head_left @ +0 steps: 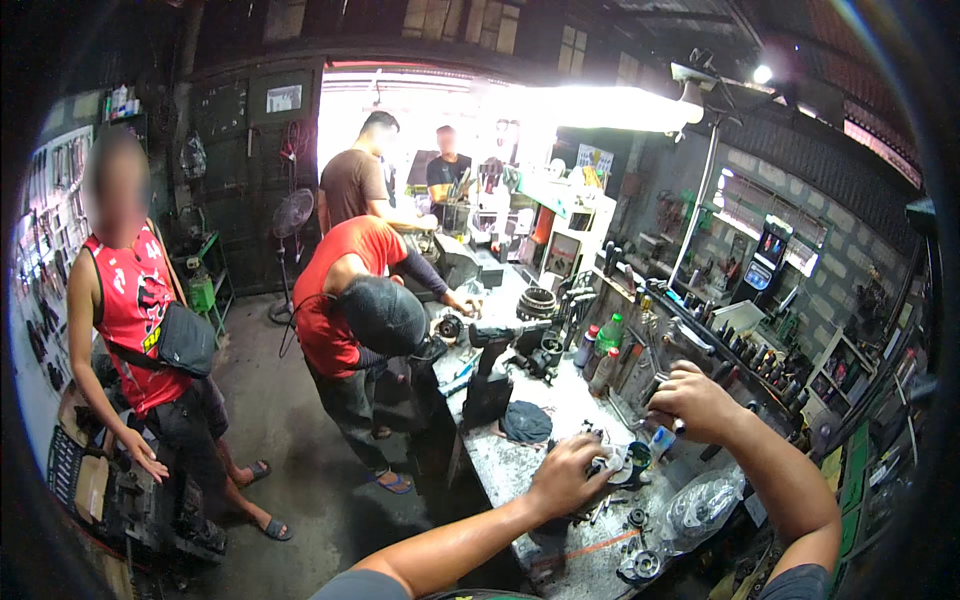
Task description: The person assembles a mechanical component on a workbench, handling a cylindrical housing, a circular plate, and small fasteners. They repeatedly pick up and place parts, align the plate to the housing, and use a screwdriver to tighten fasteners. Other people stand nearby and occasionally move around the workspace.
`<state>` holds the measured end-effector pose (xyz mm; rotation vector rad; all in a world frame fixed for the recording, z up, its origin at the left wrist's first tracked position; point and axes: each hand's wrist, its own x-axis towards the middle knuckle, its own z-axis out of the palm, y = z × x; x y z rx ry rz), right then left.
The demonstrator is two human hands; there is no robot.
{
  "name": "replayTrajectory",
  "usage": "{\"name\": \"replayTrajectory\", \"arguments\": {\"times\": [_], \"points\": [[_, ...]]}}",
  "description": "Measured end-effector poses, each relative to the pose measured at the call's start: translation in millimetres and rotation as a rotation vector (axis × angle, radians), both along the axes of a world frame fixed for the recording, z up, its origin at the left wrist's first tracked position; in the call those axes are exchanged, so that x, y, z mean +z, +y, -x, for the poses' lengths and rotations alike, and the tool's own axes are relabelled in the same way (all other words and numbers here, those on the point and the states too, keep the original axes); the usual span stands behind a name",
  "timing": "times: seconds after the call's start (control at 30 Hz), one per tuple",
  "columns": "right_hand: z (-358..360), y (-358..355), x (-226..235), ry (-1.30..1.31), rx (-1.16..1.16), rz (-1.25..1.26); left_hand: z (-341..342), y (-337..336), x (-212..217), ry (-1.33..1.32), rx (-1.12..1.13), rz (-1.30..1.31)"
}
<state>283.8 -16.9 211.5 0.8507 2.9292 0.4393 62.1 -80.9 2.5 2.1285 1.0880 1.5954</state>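
Note:
Over the metal-topped workbench (480, 470), my left hand (575, 476) curls its fingers on a crumpled white piece (612, 460), cloth or plastic. Right beside it is a round dark part with a pale rim (636, 462). My right hand (690, 402) is raised higher and to the right, closed around a shiny metal hand tool (658, 382) whose exact kind I cannot make out. Small loose metal parts (637, 517) lie below my hands. A clear plastic bag (705, 507) with something inside rests to their right. A dark cloth (526, 422) lies left of them.
Bottles, one a green bottle (609, 333), stand beyond my hands. A bench vise (490, 375) rises at the bench's left edge. A co-worker in a red shirt (345, 290) bends over the bench; another person (140, 310) stands left. Tools line a rack (745, 345) on the right.

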Motion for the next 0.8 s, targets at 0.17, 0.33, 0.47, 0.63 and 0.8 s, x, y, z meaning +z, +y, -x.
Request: {"name": "replayTrajectory", "arguments": {"times": [0.17, 0.33, 0.47, 0.63, 0.8], "points": [[22, -37, -9, -0.052, 0.001, 0.239, 18, -17, -19, -0.122, -0.157, 0.1], [47, -42, -19, -0.194, 0.11, 0.125, 17, -13, -18, -0.152, -0.112, 0.211], [58, -42, -17, -0.234, 0.153, 0.132, 20, -12, -22, -0.209, -0.175, 0.149], [71, -40, -16, -0.293, 0.217, 0.104, 16, -13, -28, -0.213, -0.146, 0.138], [73, -30, -20, -0.375, 0.25, 0.102, 15, -14, -29, -0.213, -0.137, 0.149]]}}
